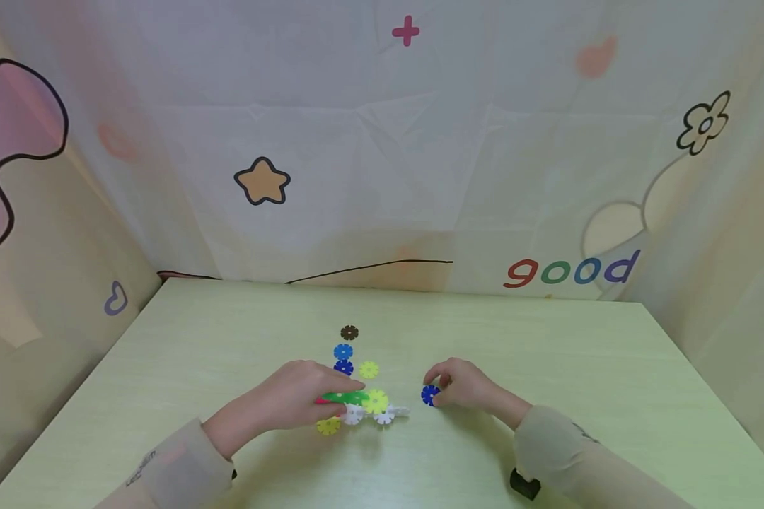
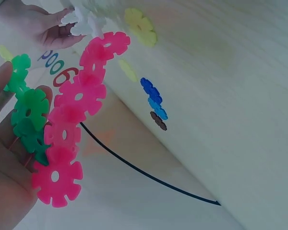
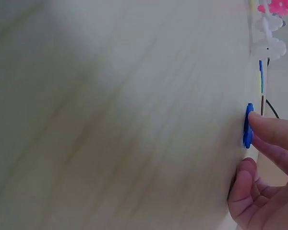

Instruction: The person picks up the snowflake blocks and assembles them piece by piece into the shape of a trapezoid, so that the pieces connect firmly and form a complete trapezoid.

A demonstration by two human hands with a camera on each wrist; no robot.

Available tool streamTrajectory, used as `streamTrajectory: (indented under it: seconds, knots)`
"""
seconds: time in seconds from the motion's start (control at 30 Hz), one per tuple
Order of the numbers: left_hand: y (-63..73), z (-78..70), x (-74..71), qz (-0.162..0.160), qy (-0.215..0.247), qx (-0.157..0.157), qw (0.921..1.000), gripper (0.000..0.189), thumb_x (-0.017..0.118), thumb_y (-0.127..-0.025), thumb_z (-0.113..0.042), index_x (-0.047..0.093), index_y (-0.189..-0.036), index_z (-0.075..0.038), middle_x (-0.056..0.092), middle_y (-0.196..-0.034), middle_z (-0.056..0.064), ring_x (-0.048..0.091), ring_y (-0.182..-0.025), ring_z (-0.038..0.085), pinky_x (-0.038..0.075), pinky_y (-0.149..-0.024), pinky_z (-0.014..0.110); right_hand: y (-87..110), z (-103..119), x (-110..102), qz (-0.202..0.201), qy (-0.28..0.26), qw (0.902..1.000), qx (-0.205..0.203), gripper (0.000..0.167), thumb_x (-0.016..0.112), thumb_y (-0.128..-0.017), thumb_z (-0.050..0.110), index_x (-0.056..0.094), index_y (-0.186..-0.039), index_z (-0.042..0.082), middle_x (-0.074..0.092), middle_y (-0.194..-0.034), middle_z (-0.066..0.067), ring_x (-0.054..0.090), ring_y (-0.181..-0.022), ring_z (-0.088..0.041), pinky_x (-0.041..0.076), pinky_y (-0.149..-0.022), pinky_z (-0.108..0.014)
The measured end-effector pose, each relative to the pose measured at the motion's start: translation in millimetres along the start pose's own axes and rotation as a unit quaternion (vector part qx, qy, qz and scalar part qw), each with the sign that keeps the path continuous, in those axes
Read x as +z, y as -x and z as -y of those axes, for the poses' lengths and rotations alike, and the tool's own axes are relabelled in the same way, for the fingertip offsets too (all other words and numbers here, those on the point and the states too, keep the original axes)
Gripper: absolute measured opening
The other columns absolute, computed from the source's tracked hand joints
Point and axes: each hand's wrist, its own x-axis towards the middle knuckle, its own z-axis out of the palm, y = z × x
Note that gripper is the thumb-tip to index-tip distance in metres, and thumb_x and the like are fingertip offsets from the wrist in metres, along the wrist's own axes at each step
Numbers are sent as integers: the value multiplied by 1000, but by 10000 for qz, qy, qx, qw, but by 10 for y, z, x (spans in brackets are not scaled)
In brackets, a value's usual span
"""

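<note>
My left hand (image 1: pixel 296 396) grips a chain of slotted snowflake discs. In the left wrist view its pink discs (image 2: pixel 79 96) run in a line beside linked green discs (image 2: pixel 30 110), which lie against the fingers. White discs (image 1: pixel 353 414) continue from the pink end, and a yellow disc (image 1: pixel 375 401) shows at the far end of the green ones. To the right, my right hand (image 1: pixel 467 385) pinches a dark blue snowflake disc (image 3: pixel 248 125) between thumb and finger, close over the table. Its other fingers are curled.
Past the left hand, a brown disc (image 1: pixel 349 332), a light blue disc (image 1: pixel 343 351), a dark blue disc (image 1: pixel 343 367) and a pale yellow disc (image 1: pixel 369 370) lie on the table (image 1: pixel 547 353). Another yellow disc (image 1: pixel 328 425) lies nearer. A printed cloth (image 1: pixel 356 141) hangs behind.
</note>
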Motion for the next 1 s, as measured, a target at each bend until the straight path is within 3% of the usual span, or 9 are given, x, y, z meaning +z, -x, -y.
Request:
streamTrajectory:
  seconds: [0.37,0.67,1.0]
  knots:
    - [-4,8,15,-92,-3,2,10000,36,63,-80,-25,60,-116,-18,63,-110,-3,60,-101,13,49,-82,34,40,-26,4,-110,-16,9992,-374,20,72,-68,0,57,-78,10,57,-75,-2,49,-70,-15,40,-64,-28]
    - [-16,6,59,-511,-120,201,9984,36,63,-80,-26,60,-115,-15,65,-108,-1,61,-98,13,50,-79,31,134,-69,-70,-15,-835,9944,-653,15,60,-75,-8,56,-82,4,54,-75,-8,47,-67,-15,43,-57,-26]
    - [-73,-12,80,-943,-401,512,9934,34,63,-80,-26,62,-112,-14,67,-103,-2,64,-89,11,52,-73,28,358,120,-258,-32,-1883,9775,-953,14,57,-81,-1,56,-95,-1,57,-86,-11,57,-70,-17,50,-64,-32]
